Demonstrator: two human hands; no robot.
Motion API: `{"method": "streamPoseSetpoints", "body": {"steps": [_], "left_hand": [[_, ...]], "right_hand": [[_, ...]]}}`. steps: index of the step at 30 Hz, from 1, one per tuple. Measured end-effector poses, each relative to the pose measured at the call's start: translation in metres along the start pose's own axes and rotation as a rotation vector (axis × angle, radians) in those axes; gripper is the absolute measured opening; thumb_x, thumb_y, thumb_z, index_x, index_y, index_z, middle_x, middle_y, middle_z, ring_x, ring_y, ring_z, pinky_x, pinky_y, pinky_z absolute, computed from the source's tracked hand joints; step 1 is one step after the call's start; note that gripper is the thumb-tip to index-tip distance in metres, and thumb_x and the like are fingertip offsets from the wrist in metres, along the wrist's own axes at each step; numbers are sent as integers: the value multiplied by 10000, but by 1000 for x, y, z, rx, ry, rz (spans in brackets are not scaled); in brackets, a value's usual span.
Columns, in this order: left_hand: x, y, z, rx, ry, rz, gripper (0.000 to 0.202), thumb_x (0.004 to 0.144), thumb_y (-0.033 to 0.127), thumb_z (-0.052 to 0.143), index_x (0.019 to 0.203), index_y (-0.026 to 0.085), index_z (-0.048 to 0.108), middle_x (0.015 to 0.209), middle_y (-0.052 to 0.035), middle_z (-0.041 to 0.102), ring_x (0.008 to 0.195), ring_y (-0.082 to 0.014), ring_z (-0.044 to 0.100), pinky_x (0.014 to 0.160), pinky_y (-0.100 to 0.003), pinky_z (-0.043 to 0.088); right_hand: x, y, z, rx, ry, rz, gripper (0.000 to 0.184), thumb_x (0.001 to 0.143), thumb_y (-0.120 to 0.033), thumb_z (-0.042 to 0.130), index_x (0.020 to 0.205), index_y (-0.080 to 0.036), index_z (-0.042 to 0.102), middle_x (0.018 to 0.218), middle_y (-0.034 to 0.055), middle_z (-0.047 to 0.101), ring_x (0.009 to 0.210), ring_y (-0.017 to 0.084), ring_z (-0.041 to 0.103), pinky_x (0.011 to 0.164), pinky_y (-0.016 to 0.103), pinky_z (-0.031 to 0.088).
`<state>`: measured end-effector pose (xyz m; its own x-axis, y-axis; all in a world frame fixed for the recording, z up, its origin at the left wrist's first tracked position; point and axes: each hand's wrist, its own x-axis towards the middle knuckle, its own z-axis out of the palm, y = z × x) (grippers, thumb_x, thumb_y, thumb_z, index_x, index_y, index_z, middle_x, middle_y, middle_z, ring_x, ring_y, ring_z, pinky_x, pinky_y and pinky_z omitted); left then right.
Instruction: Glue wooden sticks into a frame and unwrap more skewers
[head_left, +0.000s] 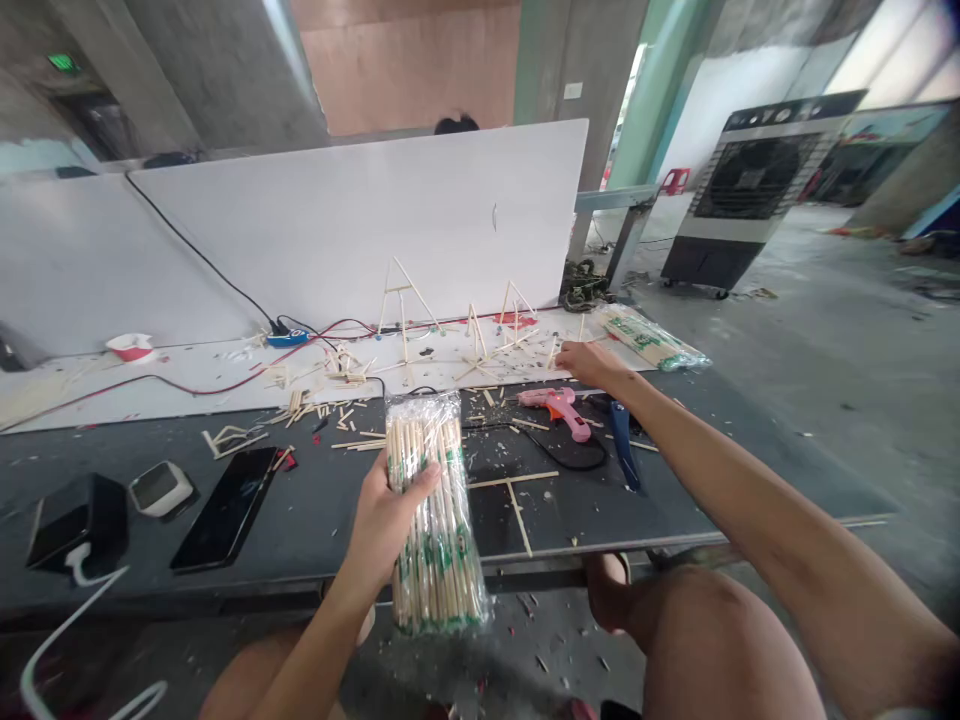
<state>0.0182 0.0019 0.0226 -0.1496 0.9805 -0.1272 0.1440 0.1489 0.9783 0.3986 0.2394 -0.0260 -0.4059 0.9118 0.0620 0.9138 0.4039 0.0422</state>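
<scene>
Left hand point(384, 530) clamped round a bag of wooden sticks point(442, 575), held up at 6 o'clock over the worktop point(645, 500), while the right hand point(592, 362), open, palm down and apparently empty, lay at 12 o'clock just past a glue gun point(553, 412), near stick frames point(401, 300).

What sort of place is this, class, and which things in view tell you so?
Probably a makeshift craft workshop in a bare concrete building: a pink hot glue gun on a littered dark workbench, small stick frames, and a large air cooler on the raw floor.
</scene>
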Motion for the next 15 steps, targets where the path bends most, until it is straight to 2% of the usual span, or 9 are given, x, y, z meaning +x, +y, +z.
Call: {"method": "streamPoseSetpoints", "body": {"steps": [4,7,10,12,15], "left_hand": [[5,6,2,14,-13,-30,593,735,524,804,1181,169,639,1059,-112,756,918,-271,727,765,-332,551],[8,5,4,5,-8,-39,611,723,527,813,1183,161,643,1064,-124,753,924,-276,725,778,-341,546],[10,3,6,-3,-16,-41,617,719,515,817,1192,157,646,1067,-131,751,924,-282,724,777,-352,546],[11,1,7,-7,-20,-47,629,717,510,818,1207,157,641,1065,-133,751,921,-285,724,774,-358,548],[14,-2,8,-9,-16,-47,639,715,509,819,1214,155,636,1065,-136,749,930,-291,723,777,-364,552]], "right_hand": [[-3,3,2,-68,-16,-12,292,986,-213,443,1098,-124,697,1165,180,638,866,228,647,708,296,431],[-9,-2,-4,-107,9,-17,294,991,-196,413,1152,-116,646,1207,197,614,874,233,644,718,305,433],[-11,-2,-17,-34,193,86,309,1007,-250,382,1158,-135,626,1193,184,640,890,260,646,754,335,447],[-9,3,-28,58,335,207,307,1002,-319,401,1116,-147,629,1086,163,691,866,277,651,761,354,458],[-4,20,-46,236,481,366,275,975,-337,450,1088,-154,622,897,132,733,793,279,660,753,368,479]]}}
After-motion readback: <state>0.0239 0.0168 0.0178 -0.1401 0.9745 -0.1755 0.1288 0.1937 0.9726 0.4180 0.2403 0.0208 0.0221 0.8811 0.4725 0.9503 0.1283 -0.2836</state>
